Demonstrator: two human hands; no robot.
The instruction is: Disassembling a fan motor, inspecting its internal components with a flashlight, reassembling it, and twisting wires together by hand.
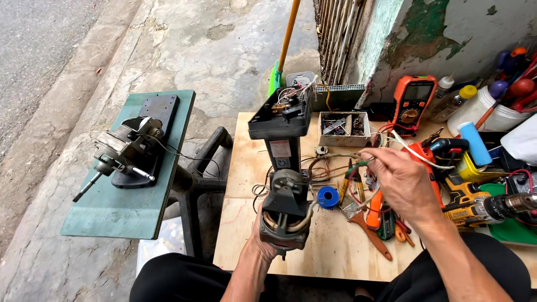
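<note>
Carefully, my left hand (263, 237) clamps the fan motor housing (285, 210) upright on the counter (330, 246) while my right fingers (372, 158) pinch its wires (335, 157), best drawn gently, without kinks.

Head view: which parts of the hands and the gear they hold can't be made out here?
- Left hand: fingers and palm hidden behind the motor housing it grips.
- Right hand: the fingertips pinch thin wires, too fine to count or trace.
- Cordless drill: its bit end is cut off by the right edge.
- Small parts box: its contents are too small to identify.
</note>
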